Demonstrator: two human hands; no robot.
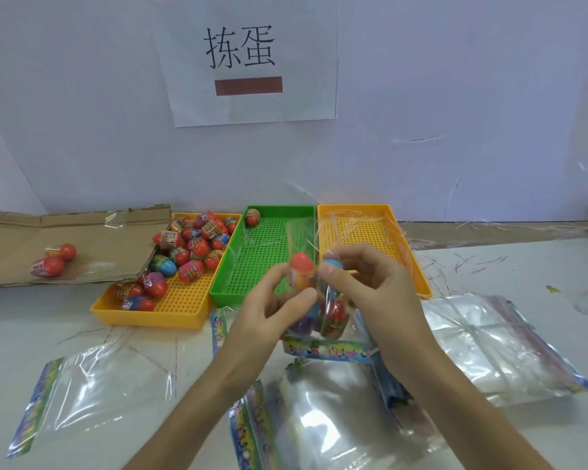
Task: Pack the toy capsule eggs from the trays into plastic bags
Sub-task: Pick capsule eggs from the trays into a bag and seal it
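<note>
Head view, forward-down, seemingly near table [489, 266]

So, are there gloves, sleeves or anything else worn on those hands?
No. The left hand and the right hand are both bare. No gloves, rings, watch or wristband are visible, and no sleeves reach into view down to the picture's bottom edge.

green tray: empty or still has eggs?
Almost empty: one egg in the far-left corner of the green tray; no others visible.

Paper sign [252, 59] on wall [455, 79], cardboard [65, 245] at L.
</note>
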